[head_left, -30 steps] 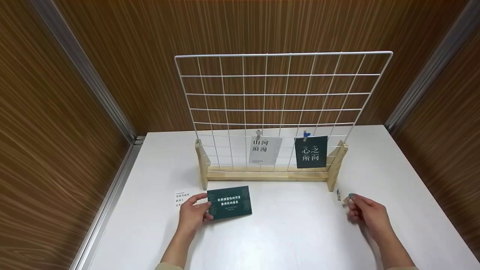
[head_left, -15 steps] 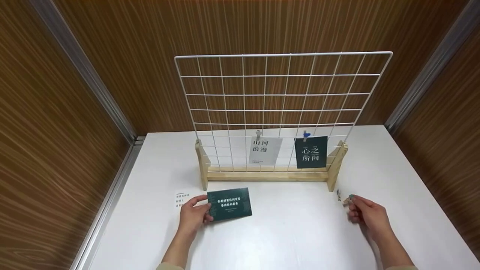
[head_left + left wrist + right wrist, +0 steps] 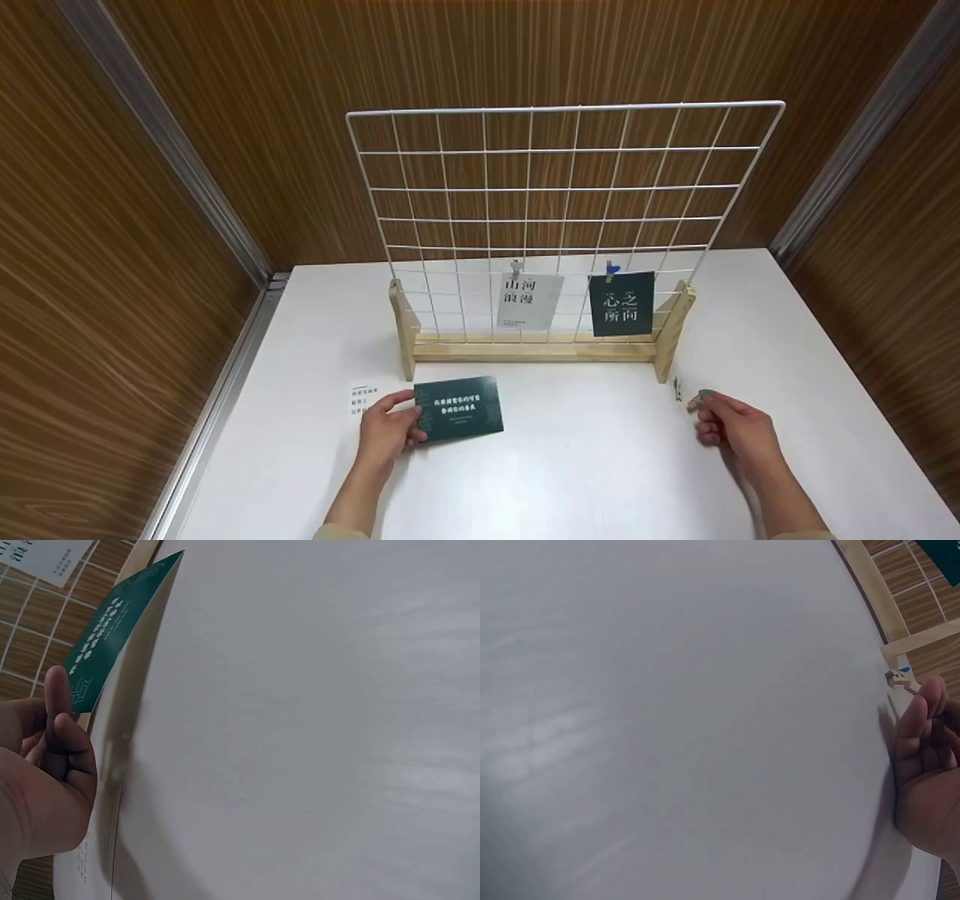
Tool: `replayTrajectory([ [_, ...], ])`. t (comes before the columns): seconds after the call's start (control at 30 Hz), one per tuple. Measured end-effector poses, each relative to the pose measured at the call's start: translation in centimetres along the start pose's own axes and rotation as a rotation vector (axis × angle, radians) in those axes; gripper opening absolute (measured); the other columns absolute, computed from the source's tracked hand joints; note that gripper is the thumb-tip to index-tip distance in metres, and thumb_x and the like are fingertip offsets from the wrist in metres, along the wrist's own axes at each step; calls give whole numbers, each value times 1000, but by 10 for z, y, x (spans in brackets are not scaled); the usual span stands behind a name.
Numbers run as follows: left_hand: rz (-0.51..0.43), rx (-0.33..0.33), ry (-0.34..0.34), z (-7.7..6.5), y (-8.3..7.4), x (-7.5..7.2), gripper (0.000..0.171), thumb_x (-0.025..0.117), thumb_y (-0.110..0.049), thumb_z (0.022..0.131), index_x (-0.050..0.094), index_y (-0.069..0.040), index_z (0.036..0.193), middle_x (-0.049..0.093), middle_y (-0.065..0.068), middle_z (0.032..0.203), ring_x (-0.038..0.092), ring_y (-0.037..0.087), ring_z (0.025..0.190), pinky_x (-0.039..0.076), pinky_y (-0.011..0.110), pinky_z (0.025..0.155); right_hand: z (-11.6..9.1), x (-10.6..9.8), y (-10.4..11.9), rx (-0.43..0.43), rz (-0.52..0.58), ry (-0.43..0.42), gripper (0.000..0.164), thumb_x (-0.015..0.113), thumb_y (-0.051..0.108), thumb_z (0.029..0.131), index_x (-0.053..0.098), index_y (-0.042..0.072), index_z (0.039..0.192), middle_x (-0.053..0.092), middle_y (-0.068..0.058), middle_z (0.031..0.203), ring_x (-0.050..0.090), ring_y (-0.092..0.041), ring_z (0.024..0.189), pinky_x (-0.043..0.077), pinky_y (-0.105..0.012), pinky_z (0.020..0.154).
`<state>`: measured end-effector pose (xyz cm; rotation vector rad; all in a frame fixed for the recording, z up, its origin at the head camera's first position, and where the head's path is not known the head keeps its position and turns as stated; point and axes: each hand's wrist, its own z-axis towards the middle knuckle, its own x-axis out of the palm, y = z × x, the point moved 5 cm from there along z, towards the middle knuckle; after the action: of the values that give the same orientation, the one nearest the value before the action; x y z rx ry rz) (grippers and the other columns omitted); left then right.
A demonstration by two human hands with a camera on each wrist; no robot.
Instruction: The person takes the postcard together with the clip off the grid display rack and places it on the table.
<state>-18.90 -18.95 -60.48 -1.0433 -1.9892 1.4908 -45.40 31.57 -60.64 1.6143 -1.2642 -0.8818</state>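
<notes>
Green card (image 3: 112, 626), tilted, clearest from left wrist

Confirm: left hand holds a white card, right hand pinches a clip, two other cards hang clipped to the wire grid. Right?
Wrong colour: the left hand holds a dark green card, not a white one; the head view shows it. The rest stands.

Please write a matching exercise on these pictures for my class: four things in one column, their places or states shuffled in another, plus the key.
Things
1. left hand
2. right hand
3. white wire grid
4. blue-topped clip

Places or states
A. stands in a wooden base
B. pinches a teal-topped clip
C. at the hanging green card's top edge
D. holds an unclipped green card

Pairs: 1-D, 2-B, 3-A, 4-C
</notes>
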Motion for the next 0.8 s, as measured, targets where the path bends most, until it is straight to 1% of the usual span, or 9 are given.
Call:
replayTrajectory([
  [0.07, 5, 0, 2, 0, 1, 0, 39, 68, -7, 101, 63, 0, 139, 79, 16, 96, 70, 18, 60, 52, 25, 55, 0, 1, 0, -10, -2, 8, 17, 65, 18, 108, 79, 8, 111, 71, -1, 79, 67, -11, 69, 58, -27, 62],
  [0.1, 5, -1, 0, 0, 1, -1, 39, 68, -7, 101, 63, 0, 139, 79, 16, 96, 70, 18, 60, 51, 25, 55, 0, 1, 0, -10, -6, 10, 16, 65, 18, 108, 79, 9, 109, 71, -1, 79, 67, -11, 69, 58, -27, 62],
  [0.3, 13, -1, -23, 0, 1, -1, 39, 67, -7, 101, 63, 1, 140, 79, 17, 102, 71, 17, 60, 51, 25, 55, 1, 3, 0, 9, -4, 9, 18, 66, 19, 107, 78, 6, 110, 73, -3, 85, 69, -12, 72, 60, -28, 66],
  [0.4, 16, 0, -28, 0, 1, 0, 40, 66, -7, 101, 63, 2, 140, 78, 17, 103, 71, 17, 61, 52, 25, 55, 1, 3, -1, 18, -12, 7, 20, 66, 20, 108, 77, 4, 113, 74, -4, 86, 70, -12, 74, 61, -29, 68],
  [0.6, 16, 7, -30, 1, 0, 0, 40, 65, -5, 101, 62, 3, 140, 78, 18, 104, 71, 17, 61, 51, 24, 54, 2, 3, 0, 19, -25, 17, 23, 66, 21, 108, 74, 1, 118, 74, -4, 86, 71, -13, 74, 62, -30, 70],
  [0.67, 17, 9, -27, 1, 0, 1, 41, 64, -5, 101, 62, 4, 141, 78, 18, 104, 71, 17, 61, 52, 24, 54, 3, 3, 1, 23, -39, 15, 23, 67, 22, 107, 74, 2, 117, 74, -3, 85, 71, -12, 74, 62, -30, 70],
  [0.8, 22, 6, -24, 2, 0, 0, 40, 64, -5, 102, 61, 4, 141, 78, 17, 103, 71, 17, 62, 51, 24, 54, 4, 3, 0, 30, -33, 19, 23, 67, 21, 107, 75, 2, 116, 73, -3, 85, 71, -12, 74, 62, -31, 70],
])
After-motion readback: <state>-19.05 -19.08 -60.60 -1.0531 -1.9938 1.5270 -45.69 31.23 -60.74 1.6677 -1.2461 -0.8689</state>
